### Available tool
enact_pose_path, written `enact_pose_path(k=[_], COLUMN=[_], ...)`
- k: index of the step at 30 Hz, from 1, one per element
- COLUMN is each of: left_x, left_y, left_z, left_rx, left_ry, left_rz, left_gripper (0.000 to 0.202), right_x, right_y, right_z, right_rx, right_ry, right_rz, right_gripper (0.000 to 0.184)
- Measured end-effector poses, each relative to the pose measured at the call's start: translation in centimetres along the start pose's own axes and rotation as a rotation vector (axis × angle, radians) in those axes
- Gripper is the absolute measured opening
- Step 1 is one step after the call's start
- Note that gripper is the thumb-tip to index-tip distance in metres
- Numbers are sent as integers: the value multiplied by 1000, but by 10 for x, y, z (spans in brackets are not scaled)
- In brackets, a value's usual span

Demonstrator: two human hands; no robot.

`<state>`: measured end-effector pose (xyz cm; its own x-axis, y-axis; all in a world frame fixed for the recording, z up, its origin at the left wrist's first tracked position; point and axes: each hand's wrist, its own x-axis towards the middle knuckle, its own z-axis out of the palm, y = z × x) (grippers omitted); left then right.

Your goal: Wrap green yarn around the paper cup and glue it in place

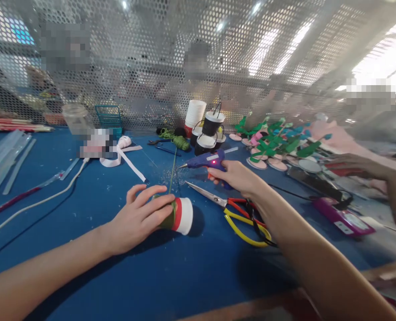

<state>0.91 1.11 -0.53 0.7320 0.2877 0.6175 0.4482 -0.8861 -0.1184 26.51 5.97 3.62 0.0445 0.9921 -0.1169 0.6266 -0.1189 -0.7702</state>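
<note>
My left hand (136, 218) is wrapped over a paper cup (181, 215) lying on its side on the blue table (171, 276); the cup is white at the rim with a red band and green cord wound round it. A strand of green cord (173, 167) runs from the cup toward a green cord ball (181, 142). My right hand (236, 176) grips a blue glue gun (206, 161) with its red light on, nozzle pointing left above the cup.
Scissors with red and yellow handles (241, 214) lie right of the cup. Stacked white cups (195, 113), black-wrapped cups (209, 131), green paper pieces (278, 142), glue sticks (4, 156) and white ribbon (124, 156) surround. Another person's arm (378, 174) reaches in at right. A perforated screen (151, 67) stands behind.
</note>
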Motion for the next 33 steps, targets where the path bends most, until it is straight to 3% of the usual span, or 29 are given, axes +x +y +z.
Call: enact_pose_path(k=[7,12,14,15,17,19,23,27,33], left_x=[1,1,1,1,1,0,0,0,1], left_y=[2,2,2,3,3,3,2,4,6], left_z=[-4,-6,-7,-7,-7,-6,-5,-4,-4], left_rx=[39,46,47,49,49,46,35,7,-47], left_ry=[37,54,51,50,47,43,45,15,-28], left_rz=[-4,3,13,18,24,24,6,-48,-75], left_gripper=[19,20,21,20,20,20,20,18,24], right_x=[33,21,7,0,-11,-17,-19,-20,-21], right_y=[14,-5,-20,-27,-36,-40,-36,-32,-31], right_z=[15,20,29,35,48,59,63,55,50], right_rx=[-150,-229,-199,-154,143,347,459,419,367], right_ry=[34,78,-21,-136,-464,-522,-368,-244,-164], right_rz=[37,-109,-175,-204,-201,-205,-246,-300,-358], right_gripper=[34,30,35,40,48,39,23,23,21])
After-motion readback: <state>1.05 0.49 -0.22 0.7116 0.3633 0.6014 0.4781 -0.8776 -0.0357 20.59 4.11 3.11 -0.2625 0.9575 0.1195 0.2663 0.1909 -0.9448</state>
